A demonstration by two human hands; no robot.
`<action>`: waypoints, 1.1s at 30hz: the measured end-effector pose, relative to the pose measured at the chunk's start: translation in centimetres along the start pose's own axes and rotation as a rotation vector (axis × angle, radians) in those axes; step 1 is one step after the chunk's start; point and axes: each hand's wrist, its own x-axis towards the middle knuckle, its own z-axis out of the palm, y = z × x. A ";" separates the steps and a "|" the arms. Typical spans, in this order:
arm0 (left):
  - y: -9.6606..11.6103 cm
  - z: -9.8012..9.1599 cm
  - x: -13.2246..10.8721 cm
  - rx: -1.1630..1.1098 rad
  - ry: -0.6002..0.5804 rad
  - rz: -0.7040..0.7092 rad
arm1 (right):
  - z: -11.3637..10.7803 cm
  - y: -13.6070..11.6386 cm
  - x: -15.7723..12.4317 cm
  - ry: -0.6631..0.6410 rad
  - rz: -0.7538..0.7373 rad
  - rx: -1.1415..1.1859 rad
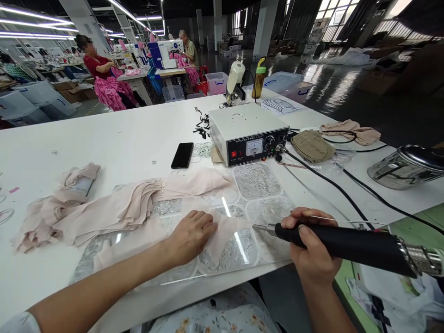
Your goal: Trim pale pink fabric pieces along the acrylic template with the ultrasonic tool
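hands: left [192, 233] curled atop fabric [227, 227], right [314, 252] gripping handpiece [359, 244]

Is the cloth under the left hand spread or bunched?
Spread: beyond the left hand, the cloth lies out over the mat, tapering toward the tool. The part beneath the hand is hidden.

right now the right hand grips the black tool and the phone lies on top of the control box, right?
No, the head view shows the phone lying on the white table, left of the control box; the right hand does grip the black tool.
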 end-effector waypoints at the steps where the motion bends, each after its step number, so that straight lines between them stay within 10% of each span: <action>1: 0.3 0.1 0.3 -0.014 0.011 -0.019 | -0.1 -0.2 -0.1 0.000 -0.014 -0.004; 14: -2.4 1.0 2.7 -0.062 0.046 0.296 | -1.9 -2.3 -1.5 -0.075 0.135 0.040; 21: 2.1 1.5 2.2 -0.101 0.194 0.124 | -1.9 -1.7 -1.3 -0.019 0.048 0.111; 33: 2.3 1.2 1.7 -0.118 0.132 0.158 | -2.6 -3.0 -1.9 -0.186 0.168 0.098</action>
